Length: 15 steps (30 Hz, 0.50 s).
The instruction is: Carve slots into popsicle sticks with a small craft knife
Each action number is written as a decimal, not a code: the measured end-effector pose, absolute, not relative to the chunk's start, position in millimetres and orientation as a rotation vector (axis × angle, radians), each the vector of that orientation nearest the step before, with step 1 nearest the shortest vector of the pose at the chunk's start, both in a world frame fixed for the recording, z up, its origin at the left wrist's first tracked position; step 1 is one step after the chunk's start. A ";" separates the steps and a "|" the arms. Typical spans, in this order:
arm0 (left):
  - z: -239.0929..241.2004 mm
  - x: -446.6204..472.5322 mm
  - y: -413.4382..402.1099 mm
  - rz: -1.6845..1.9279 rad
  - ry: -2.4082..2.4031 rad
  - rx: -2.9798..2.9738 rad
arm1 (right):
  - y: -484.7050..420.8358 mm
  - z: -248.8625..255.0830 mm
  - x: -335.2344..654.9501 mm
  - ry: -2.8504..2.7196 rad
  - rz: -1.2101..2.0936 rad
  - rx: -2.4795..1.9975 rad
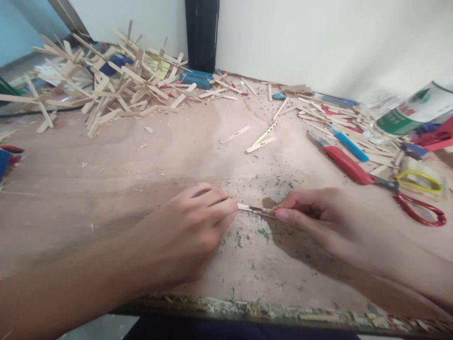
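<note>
Stick (253, 208) between left hand (196, 224), right hand (320, 215)

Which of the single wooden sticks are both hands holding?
The short stick nearest the camera, pinched between left hand and right hand; the three loose sticks beyond lie untouched.

Palm-down left hand (193, 226), fingertips (231, 206) pinched, right hand (318, 215) pinching opposite, knuckles up
</note>
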<state>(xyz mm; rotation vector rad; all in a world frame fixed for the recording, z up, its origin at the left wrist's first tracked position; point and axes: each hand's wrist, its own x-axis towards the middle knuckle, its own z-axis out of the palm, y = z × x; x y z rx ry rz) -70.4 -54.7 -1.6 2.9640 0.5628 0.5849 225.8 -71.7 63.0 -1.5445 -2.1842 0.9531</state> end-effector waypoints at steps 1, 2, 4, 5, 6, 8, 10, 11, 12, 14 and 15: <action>-1.8 -70.3 -54.8 0.586 0.558 2.964 | -70.3 64.3 225.5 -2.192 0.974 -1.564; -1.9 -70.1 -55.0 0.584 0.556 2.964 | -69.0 65.3 225.2 -2.201 1.006 -1.592; -1.7 -69.7 -55.2 0.586 0.554 2.965 | -66.6 66.5 224.4 -2.181 1.044 -1.612; -1.6 -69.5 -55.2 0.584 0.557 2.963 | -65.7 66.5 224.0 -2.164 1.061 -1.617; -1.4 -69.4 -55.2 0.587 0.557 2.961 | -65.0 66.0 223.8 -2.152 1.078 -1.619; -0.8 -69.7 -54.9 0.576 0.569 2.953 | -64.6 63.3 224.1 -2.129 1.100 -1.614; -0.4 -70.6 -54.5 0.567 0.582 2.933 | -65.8 58.4 226.1 -2.123 1.111 -1.599; -0.2 -71.1 -54.2 0.571 0.593 2.918 | -66.9 55.5 227.8 -2.127 1.103 -1.588; -0.2 -71.6 -53.8 0.582 0.602 2.900 | -68.2 52.6 229.8 -2.130 1.088 -1.573; -0.2 -72.2 -53.1 0.615 0.613 2.873 | -70.8 47.8 234.6 -2.142 1.057 -1.545; -0.2 -72.3 -52.6 0.633 0.610 2.869 | -71.8 46.3 236.8 -2.146 1.039 -1.530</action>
